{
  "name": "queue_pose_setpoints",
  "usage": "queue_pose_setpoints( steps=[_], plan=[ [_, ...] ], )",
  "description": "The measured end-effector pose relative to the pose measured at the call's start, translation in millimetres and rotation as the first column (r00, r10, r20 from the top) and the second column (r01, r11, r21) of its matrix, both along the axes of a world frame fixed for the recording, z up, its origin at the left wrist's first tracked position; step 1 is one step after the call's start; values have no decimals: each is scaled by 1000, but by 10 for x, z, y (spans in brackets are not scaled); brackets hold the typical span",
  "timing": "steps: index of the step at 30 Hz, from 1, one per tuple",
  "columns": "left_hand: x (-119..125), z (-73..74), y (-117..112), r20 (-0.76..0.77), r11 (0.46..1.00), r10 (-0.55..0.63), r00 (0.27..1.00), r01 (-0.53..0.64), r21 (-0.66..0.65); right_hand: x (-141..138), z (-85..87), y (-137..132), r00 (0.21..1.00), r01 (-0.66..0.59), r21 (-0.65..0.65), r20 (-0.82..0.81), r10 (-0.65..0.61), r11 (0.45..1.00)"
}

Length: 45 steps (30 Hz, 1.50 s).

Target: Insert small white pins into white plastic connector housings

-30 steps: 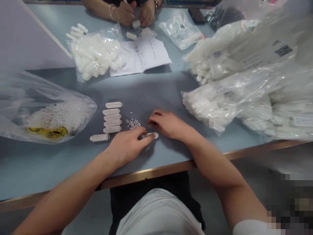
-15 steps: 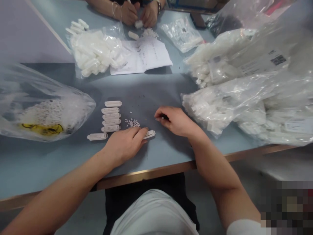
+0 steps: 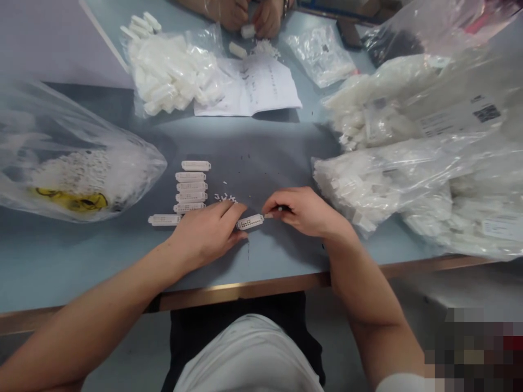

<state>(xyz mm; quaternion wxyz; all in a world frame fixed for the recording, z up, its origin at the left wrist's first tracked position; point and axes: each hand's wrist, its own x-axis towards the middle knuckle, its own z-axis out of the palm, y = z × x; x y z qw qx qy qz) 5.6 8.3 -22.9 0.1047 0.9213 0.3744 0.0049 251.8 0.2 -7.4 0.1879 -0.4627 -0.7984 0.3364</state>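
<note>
My left hand (image 3: 208,228) is closed on one end of a white plastic connector housing (image 3: 251,221) with rows of small dark holes, low over the table. Close to its right end is my right hand (image 3: 300,211), thumb and fingers pinched on a small white piece (image 3: 268,216); its exact kind is too small to tell. Beyond my left fingers lies a pile of tiny white pegs (image 3: 225,197), partly hidden by that hand. Several similar white housings (image 3: 191,187) lie stacked in a column to the left, and a single housing (image 3: 163,220) touches or nears my left wrist.
A clear bag of small parts with a yellow label (image 3: 73,174) lies on the left. Large bags of white parts (image 3: 359,190) fill the right. Across the table are a bag of white housings (image 3: 171,76), a paper sheet (image 3: 265,87) and another person's hands (image 3: 267,16).
My right hand has come closer to the housing's right end. More of the housing shows beyond my left fingers. The whole view has shifted slightly.
</note>
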Motion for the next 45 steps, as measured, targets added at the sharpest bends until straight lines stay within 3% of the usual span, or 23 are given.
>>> queue_pose_setpoints(
  steps=[12, 19, 34, 40, 45],
  plan=[
    [8, -36, -17, 8, 995, -90, 996, 90, 52, -51, -98, 14, 995, -102, 32, 9, 102, 994],
    [9, -14, -18, 17, 996, -82, 997, 82, -18, -55, -113, 13, 994, -105, 20, 24, 105, 994],
    [9, -48, -27, 30, 993, -112, 993, 112, 22, -63, -132, 4, 993, -115, 77, 5, 115, 990],
    [13, -33, -26, 35, 995, -92, 995, 94, -31, -57, -107, 11, 995, -96, 42, 32, 95, 994],
    [12, -37, -24, 19, 995, -95, 995, 95, -9, -11, -50, -15, 993, -116, 125, 27, 113, 985]
  ],
)
